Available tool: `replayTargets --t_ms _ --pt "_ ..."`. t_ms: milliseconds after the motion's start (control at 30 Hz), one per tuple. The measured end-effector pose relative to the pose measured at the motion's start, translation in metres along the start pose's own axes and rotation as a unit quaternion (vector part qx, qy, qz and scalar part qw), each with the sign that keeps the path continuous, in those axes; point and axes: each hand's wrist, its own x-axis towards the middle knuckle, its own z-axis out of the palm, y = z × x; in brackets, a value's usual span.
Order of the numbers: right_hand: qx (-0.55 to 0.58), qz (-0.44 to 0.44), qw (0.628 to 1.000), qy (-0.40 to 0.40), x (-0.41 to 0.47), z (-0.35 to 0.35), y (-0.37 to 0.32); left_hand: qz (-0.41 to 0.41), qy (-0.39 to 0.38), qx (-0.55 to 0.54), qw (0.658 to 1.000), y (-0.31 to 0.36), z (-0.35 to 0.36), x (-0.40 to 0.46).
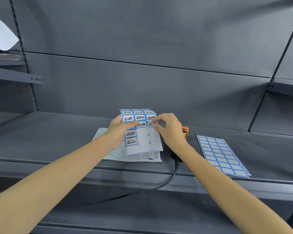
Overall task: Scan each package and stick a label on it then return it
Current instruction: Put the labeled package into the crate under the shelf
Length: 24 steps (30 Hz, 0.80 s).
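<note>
Two hands on label sheet [142, 130] over grey mailer package [115, 154] on shelf [57, 141]; our left hand [119, 130] grips sheet edge, right hand [167, 127] pinches one label corner. We judge: labelling step; next, peel cleanly, press onto package

Label sheet [142, 130], blue-bordered, held up over the grey shelf [57, 135]: its remaining stickers carry black handwritten Chinese characters, which appear to read 退回件, most clearly on the two in the lower left column; the upper rows repeat the same marking, though the topmost row curls back and is too foreshortened to read. Second label sheet [222, 156], lying flat on the shelf to the right: blue-bordered stickers, all blank, with only faint ruled lines. Scanner [184, 132], orange and black: a yellow tag shows on its side, its print too small to read.
</note>
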Motion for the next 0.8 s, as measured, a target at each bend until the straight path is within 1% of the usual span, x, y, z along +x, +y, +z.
replayTargets --t_ms 267,400,467,533,600,633,700,800 --pt "0.026 -0.011 1.000 -0.002 0.000 -0.003 -0.003 0.003 0.020 0.009 1.000 0.002 -0.002 -0.001" --pt "0.065 0.002 0.998 -0.004 -0.002 -0.002 -0.003 0.005 0.036 0.024 0.999 0.002 -0.005 0.000" --pt "0.136 0.036 0.990 -0.005 0.000 -0.004 -0.004 0.008 0.050 0.034 0.998 0.003 -0.008 0.001" --pt "0.243 0.083 0.966 0.015 0.005 -0.008 -0.005 0.014 0.068 0.045 0.997 0.004 -0.015 0.003" --pt "0.309 0.113 0.944 0.029 0.009 -0.014 -0.003 0.026 0.086 0.055 0.994 0.005 -0.024 0.005" --pt "0.318 0.121 0.940 0.027 0.012 -0.016 0.000 0.034 0.092 0.059 0.993 0.005 -0.029 0.006" --pt "0.302 0.132 0.944 0.008 0.016 -0.019 0.007 0.050 0.103 0.065 0.991 0.007 -0.039 0.008" --pt "0.231 0.138 0.961 -0.068 0.020 -0.017 0.021 0.057 0.114 0.061 0.990 0.008 -0.052 0.009"
